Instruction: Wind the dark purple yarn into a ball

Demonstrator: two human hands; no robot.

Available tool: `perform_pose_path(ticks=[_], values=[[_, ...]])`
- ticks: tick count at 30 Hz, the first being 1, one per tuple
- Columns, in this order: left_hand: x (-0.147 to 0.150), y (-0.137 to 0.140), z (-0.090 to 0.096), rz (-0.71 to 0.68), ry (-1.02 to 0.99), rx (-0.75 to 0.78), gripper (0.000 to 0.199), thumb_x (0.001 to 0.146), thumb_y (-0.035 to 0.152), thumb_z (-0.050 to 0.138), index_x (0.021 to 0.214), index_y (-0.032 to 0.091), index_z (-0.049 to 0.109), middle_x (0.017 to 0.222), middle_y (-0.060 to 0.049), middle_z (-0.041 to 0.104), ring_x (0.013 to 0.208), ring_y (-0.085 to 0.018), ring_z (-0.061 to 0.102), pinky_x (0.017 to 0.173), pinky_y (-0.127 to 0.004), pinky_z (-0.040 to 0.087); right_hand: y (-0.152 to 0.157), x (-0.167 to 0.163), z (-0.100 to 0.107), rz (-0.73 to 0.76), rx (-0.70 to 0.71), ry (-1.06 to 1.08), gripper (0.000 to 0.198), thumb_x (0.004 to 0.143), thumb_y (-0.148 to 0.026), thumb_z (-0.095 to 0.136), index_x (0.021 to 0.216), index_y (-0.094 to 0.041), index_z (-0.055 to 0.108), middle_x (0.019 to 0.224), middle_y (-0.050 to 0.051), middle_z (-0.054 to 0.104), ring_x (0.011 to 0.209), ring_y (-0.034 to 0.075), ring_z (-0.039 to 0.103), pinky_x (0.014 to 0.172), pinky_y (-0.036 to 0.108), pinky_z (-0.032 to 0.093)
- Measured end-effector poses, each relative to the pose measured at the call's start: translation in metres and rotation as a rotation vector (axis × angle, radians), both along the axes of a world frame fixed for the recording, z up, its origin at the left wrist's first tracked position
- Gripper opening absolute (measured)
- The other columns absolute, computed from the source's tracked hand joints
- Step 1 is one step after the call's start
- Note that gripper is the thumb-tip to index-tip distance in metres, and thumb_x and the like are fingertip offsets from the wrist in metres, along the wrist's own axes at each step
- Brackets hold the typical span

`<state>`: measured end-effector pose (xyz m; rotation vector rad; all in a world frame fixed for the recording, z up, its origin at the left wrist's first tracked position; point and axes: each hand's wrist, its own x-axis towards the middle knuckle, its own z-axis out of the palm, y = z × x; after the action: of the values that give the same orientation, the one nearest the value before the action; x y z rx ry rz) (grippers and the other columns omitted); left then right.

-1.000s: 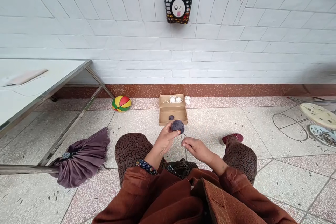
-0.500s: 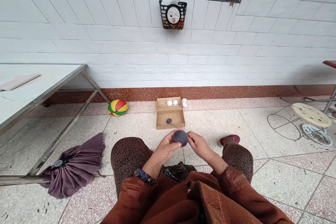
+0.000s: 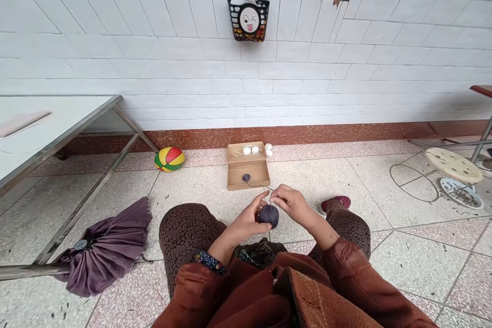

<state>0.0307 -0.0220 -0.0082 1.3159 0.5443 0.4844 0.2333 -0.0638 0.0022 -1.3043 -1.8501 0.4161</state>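
A dark grey-purple ball of yarn (image 3: pixel 269 216) rests in my left hand (image 3: pixel 246 221), whose fingers curve round its left side. Just above the ball, my right hand (image 3: pixel 291 204) pinches the yarn strand between thumb and fingers. From there the strand runs over the front edge of an open cardboard box (image 3: pixel 235 182) on the floor. Inside the box lies a smaller dark ball of yarn (image 3: pixel 246 178). Two white balls of yarn (image 3: pixel 250 149) sit in the opened lid, and more white balls (image 3: pixel 268 149) lie beside it on the right.
A striped ball (image 3: pixel 169 159) lies near the wall by a metal-legged table (image 3: pixel 88 102). A purple umbrella (image 3: pixel 109 248) is on the floor to my left. On the right stand a stool (image 3: pixel 453 165) and a white dish (image 3: pixel 461 193). A black basket (image 3: pixel 249 20) hangs from the window bars.
The larger ball of yarn has dropped lower in my left hand. My right hand has moved from the ball's side to above it, with the strand now raised.
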Motion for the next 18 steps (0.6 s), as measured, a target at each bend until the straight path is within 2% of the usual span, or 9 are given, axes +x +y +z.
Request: perform_pose_path(ticks=[1, 3, 6, 8, 10, 13, 16, 18], values=[[0.0, -0.002, 0.003, -0.028, -0.071, -0.065, 0.092, 0.066, 0.023, 0.08, 0.149, 0.027, 0.039, 0.114, -0.006, 0.058, 0.101, -0.021, 0.056, 0.087, -0.033, 0.044, 0.004, 0.001, -0.005, -0.026, -0.013, 0.03, 0.024, 0.101, -0.036, 0.052, 0.087, -0.02, 0.064, 0.08, 0.004, 0.063, 0.077, 0.017, 0.061, 0.073, 0.027, 0.048], [0.0, -0.004, 0.008, 0.005, -0.18, -0.18, 0.083, 0.066, 0.023, 0.081, 0.142, 0.026, 0.049, 0.121, -0.008, 0.059, 0.108, -0.022, 0.055, 0.092, -0.033, 0.042, 0.006, -0.002, -0.019, -0.065, -0.06, 0.076, 0.025, 0.101, -0.033, 0.05, 0.085, -0.02, 0.062, 0.079, 0.003, 0.064, 0.076, 0.017, 0.061, 0.072, 0.026, 0.047], [0.0, 0.0, 0.011, 0.16, -0.244, -0.303, 0.062, 0.068, 0.023, 0.08, 0.126, 0.021, 0.062, 0.123, -0.009, 0.061, 0.109, -0.023, 0.056, 0.093, -0.032, 0.041, -0.003, -0.012, -0.036, -0.051, -0.137, 0.063, 0.024, 0.102, -0.03, 0.046, 0.087, -0.02, 0.061, 0.079, 0.003, 0.064, 0.074, 0.016, 0.06, 0.07, 0.026, 0.047], [-0.001, 0.005, 0.009, 0.269, -0.215, -0.299, 0.055, 0.069, 0.024, 0.079, 0.122, 0.02, 0.063, 0.119, -0.009, 0.063, 0.105, -0.022, 0.057, 0.093, -0.033, 0.042, -0.014, -0.019, -0.04, 0.026, -0.162, 0.018, 0.024, 0.103, -0.03, 0.044, 0.089, -0.02, 0.062, 0.082, 0.003, 0.066, 0.076, 0.016, 0.061, 0.072, 0.026, 0.048], [-0.002, 0.009, 0.005, 0.347, -0.113, -0.188, 0.052, 0.069, 0.023, 0.077, 0.12, 0.021, 0.063, 0.118, -0.007, 0.064, 0.105, -0.022, 0.058, 0.096, -0.035, 0.041, -0.024, -0.023, -0.034, 0.117, -0.159, -0.026, 0.025, 0.103, -0.031, 0.044, 0.091, -0.02, 0.062, 0.084, 0.004, 0.067, 0.077, 0.016, 0.062, 0.073, 0.027, 0.049], [-0.001, 0.01, 0.0, 0.39, 0.111, 0.129, 0.051, 0.066, 0.02, 0.076, 0.115, 0.021, 0.064, 0.115, -0.007, 0.063, 0.11, -0.026, 0.056, 0.103, -0.042, 0.038, -0.029, -0.023, -0.014, 0.17, -0.117, -0.029, 0.024, 0.102, -0.033, 0.048, 0.09, -0.02, 0.064, 0.08, 0.003, 0.065, 0.074, 0.016, 0.061, 0.07, 0.026, 0.048], [0.001, 0.005, 0.0, 0.301, 0.22, 0.326, 0.055, 0.066, 0.018, 0.072, 0.12, 0.021, 0.063, 0.113, -0.009, 0.059, 0.111, -0.029, 0.054, 0.105, -0.046, 0.037, -0.019, -0.016, 0.006, 0.133, -0.063, -0.003, 0.023, 0.101, -0.035, 0.052, 0.088, -0.021, 0.065, 0.077, 0.003, 0.063, 0.072, 0.016, 0.06, 0.068, 0.026, 0.047], [0.002, 0.0, 0.003, 0.18, 0.184, 0.309, 0.062, 0.068, 0.017, 0.068, 0.129, 0.022, 0.059, 0.115, -0.009, 0.057, 0.11, -0.029, 0.054, 0.102, -0.045, 0.039, -0.01, -0.01, 0.011, 0.082, -0.03, 0.021, 0.023, 0.1, -0.036, 0.053, 0.088, -0.021, 0.066, 0.078, 0.004, 0.064, 0.074, 0.017, 0.061, 0.069, 0.027, 0.047]])
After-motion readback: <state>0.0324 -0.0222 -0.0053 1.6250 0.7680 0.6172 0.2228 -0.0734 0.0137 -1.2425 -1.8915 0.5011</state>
